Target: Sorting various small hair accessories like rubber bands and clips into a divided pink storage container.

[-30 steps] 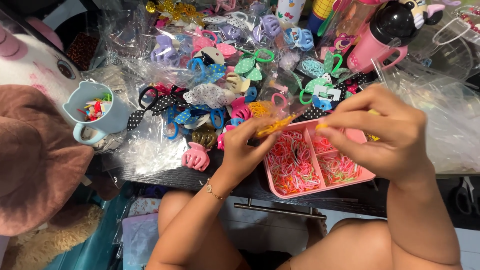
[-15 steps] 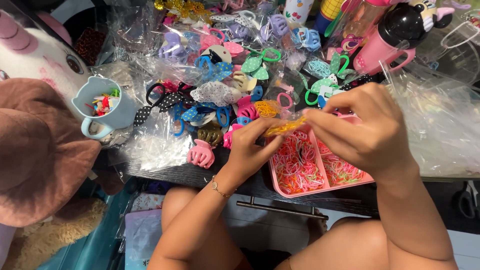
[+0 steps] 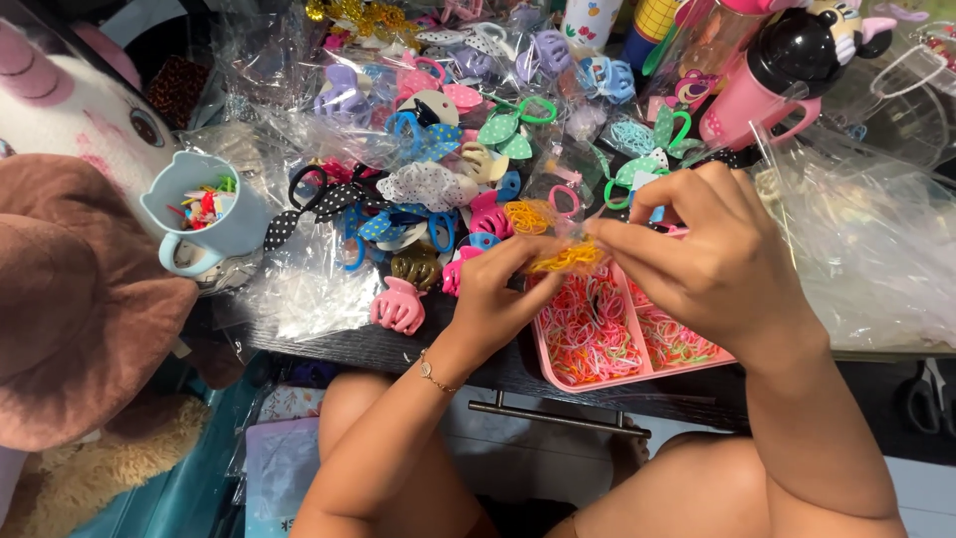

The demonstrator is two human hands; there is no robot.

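Note:
My left hand (image 3: 498,294) and my right hand (image 3: 712,259) meet above a pink divided tray (image 3: 597,384). Both pinch a small clear packet of yellow-orange rubber bands (image 3: 566,257) between the fingertips. The tray's compartments hold several loose small elastic bands in pink, orange and green. A thin gold bracelet (image 3: 430,371) sits on my left wrist. My forearms come up from the bottom, over my bare knees.
A pile of hair claws, dotted bows and plastic-wrapped hair ties (image 3: 448,169) covers the dark table behind the tray. A light blue mug (image 3: 204,214) of small items stands left, beside a plush toy (image 3: 70,110). A pink bottle (image 3: 772,80) and clear bags (image 3: 866,229) lie right.
The view has shifted slightly; my hands stay together over the tray, still working the small packet of yellow bands between the fingertips.

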